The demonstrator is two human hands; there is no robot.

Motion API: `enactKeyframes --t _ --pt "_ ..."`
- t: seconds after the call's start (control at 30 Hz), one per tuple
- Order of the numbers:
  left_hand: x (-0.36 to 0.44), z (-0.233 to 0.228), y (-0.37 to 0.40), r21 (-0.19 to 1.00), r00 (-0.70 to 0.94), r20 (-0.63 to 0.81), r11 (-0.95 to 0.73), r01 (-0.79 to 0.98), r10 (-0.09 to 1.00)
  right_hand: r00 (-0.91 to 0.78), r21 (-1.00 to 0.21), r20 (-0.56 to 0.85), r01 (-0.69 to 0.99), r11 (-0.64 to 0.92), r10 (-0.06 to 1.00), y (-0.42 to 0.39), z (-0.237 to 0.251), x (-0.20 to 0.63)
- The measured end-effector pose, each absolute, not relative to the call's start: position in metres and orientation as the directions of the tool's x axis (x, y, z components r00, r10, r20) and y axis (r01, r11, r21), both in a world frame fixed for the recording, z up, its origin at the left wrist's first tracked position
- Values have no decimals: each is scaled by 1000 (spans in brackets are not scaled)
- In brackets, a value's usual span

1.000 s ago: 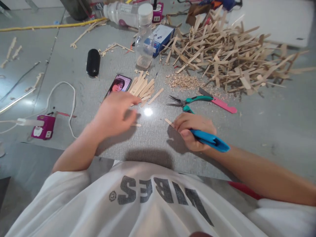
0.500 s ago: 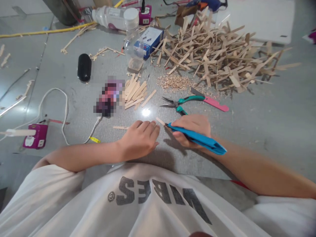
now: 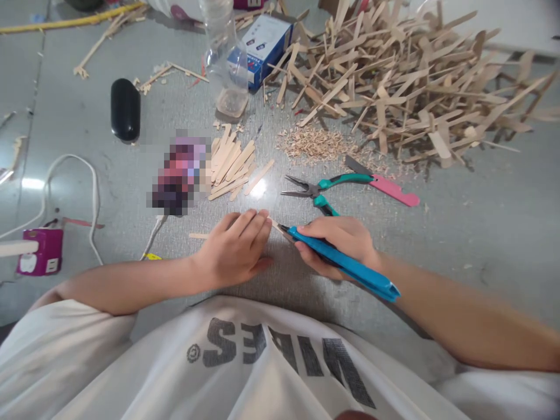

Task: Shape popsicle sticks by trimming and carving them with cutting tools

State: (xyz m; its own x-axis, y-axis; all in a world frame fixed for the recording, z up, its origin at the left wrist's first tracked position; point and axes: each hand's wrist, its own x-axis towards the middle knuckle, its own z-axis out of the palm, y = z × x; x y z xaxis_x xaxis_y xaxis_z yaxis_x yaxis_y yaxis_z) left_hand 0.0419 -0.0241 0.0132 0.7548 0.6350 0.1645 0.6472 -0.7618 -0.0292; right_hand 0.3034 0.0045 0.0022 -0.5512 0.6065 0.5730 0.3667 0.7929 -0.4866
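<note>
Since a second ago my left hand has swung in from the small stick pile; now its fingers lie flat, pinning a pale thin stick just below the green pliers. Right hand is curled tight round the blue knife, tip touching that stick.

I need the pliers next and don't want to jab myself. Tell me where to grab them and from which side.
Take the pliers by the two green handles, coming in from the right, probably. The pointed jaws aim left toward the small stack of sticks, so that end is best avoided. The handles lie flat and splayed on the table, the upper one touching the pink-handled tool, the lower one close above the right hand.
</note>
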Motion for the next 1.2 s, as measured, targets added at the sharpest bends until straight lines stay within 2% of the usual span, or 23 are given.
enactKeyframes --t 0.37,0.5,0.6,0.7,0.8,0.9,1.07,1.2 --pt "38 8 -18 -30 773 166 -780 625 613 -559 -472 603 325 820 569 7 1 307" --pt "37 8 -17 -36 781 155 -786 617 605 -519 -458 675 262 849 524 9 1 309" --pt "37 10 -16 -53 782 182 -788 613 596 -483 -424 715 275 863 505 5 1 312" --pt "37 9 -16 -52 782 193 -789 612 593 -401 -479 686 380 792 607 -4 -3 313" --pt "37 8 -15 -43 783 204 -794 607 587 -120 -616 642 509 602 758 -13 -7 311" --pt "36 7 -15 -25 783 193 -795 606 591 16 -658 643 524 541 766 -16 -7 310" --pt "36 9 -17 -28 767 170 -775 631 618 -78 -574 597 654 493 798 -17 2 316" --pt "36 9 -17 -17 771 179 -782 623 611 -307 -515 621 533 671 721 -12 6 316"
